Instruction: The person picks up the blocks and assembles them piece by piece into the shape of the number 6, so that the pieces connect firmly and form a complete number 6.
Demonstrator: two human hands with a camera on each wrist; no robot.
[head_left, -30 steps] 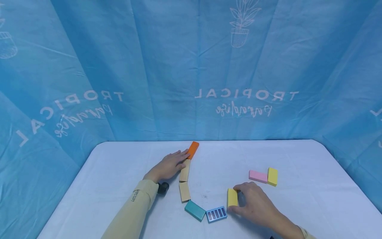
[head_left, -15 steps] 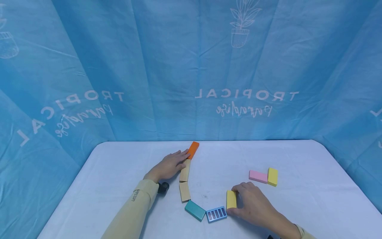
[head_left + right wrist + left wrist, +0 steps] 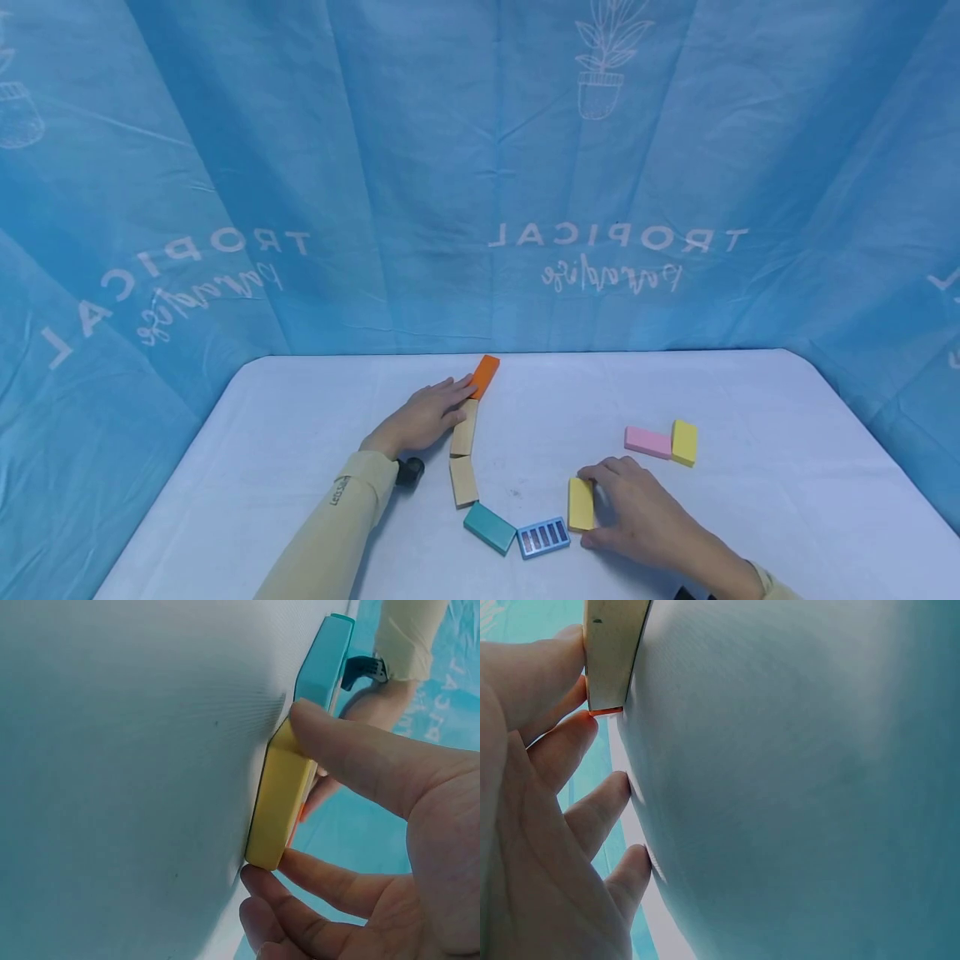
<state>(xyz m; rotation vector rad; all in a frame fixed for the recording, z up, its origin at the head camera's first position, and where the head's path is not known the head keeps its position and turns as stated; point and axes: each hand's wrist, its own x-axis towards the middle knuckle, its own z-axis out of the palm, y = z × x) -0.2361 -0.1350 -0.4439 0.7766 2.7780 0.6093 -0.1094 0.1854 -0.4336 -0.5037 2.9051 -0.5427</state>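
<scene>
My left hand (image 3: 425,417) lies with fairly straight fingers along the orange block (image 3: 486,375) and the upper plain wooden block (image 3: 464,429). In the left wrist view the thumb touches the wooden block (image 3: 615,660). My right hand (image 3: 637,508) spans a yellow block (image 3: 581,504) lying flat, with thumb at its near end and fingers at its far end. The right wrist view shows this yellow block (image 3: 281,799) between thumb and fingertips. A curved row runs from the orange block through two wooden blocks, a teal block (image 3: 490,527) and a blue striped block (image 3: 543,538) to the yellow one.
Right of the row, a pink block (image 3: 648,442) touches a second yellow block (image 3: 684,442). Everything lies on a white-covered table (image 3: 765,500). A blue printed curtain (image 3: 450,167) hangs behind and at both sides.
The yellow block in my right hand has shifted slightly toward me and left, closer to the blue striped block. My right thumb has slid a little off its near end. The left hand stays put.
</scene>
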